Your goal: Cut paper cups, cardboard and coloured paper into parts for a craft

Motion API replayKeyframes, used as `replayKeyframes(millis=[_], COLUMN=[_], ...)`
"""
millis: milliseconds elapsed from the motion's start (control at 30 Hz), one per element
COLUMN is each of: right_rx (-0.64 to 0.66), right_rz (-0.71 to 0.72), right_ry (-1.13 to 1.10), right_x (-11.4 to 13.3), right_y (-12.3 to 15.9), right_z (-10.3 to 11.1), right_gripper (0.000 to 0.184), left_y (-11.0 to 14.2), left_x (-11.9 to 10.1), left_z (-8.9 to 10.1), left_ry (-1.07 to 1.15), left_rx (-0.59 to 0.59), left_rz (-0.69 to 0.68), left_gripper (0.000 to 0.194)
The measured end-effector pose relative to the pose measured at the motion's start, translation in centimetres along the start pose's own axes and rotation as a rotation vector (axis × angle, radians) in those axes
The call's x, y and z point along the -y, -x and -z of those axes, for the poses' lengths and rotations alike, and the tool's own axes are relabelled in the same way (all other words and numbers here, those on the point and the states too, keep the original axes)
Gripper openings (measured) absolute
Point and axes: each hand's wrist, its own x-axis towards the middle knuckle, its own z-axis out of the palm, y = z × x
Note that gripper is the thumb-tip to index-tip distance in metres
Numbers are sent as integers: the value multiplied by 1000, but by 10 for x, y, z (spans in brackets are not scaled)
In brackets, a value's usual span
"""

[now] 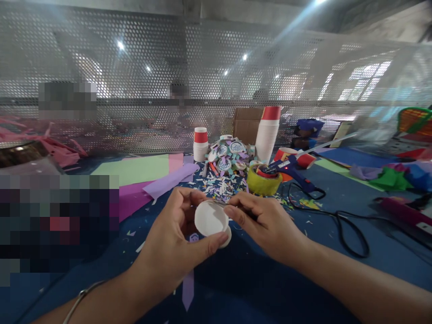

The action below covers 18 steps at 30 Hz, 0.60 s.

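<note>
My left hand (175, 238) curls around a small, shallow white paper cup piece (211, 219), its round hollow facing me. A second white round piece (226, 237) shows below its rim by my left thumb. At the cup piece's upper right edge, my right hand (266, 220) is closed in a pinch. A thin greyish edge (220, 203) runs from those fingers along the rim; what it belongs to is hidden. Beneath my left hand lies a purple paper strip (188, 290) with a pointed end.
Beyond my hands are paper scraps (219, 186), a heap of decorated paper rounds (229, 153) and stacked paper cups (268, 135). A glue gun (292, 168) rests on a yellow tape roll (263, 182), its black cord (354, 252) looping right. Coloured paper sheets (135, 168) lie left.
</note>
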Motion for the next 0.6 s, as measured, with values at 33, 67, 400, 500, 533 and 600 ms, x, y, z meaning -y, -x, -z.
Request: replayKeyframes(millis=[33,67,400,500,533,600], right_rx=[-1,-1,13,10,8,7], right_rz=[0,1,-40,-40,-44,-54], right_ry=[1,1,-37,-61,-72,-90], right_x=[0,0,-1,0,0,-1], right_y=[0,0,-1,-1,-1,-1], right_z=[0,1,0,1,1,2], right_gripper=[30,30,33,34,34,35], left_y=[0,-1,-5,-5,-5,-5], left_x=[0,0,-1,-2,-2,-1], left_z=[0,0,1,3,4,5], left_ry=[-3,-5,109,154,162,162], left_rx=[-2,-2,3,20,24,33], left_rz=[-15,-29,13,48,56,56], left_gripper=[52,52,52,51,51,50])
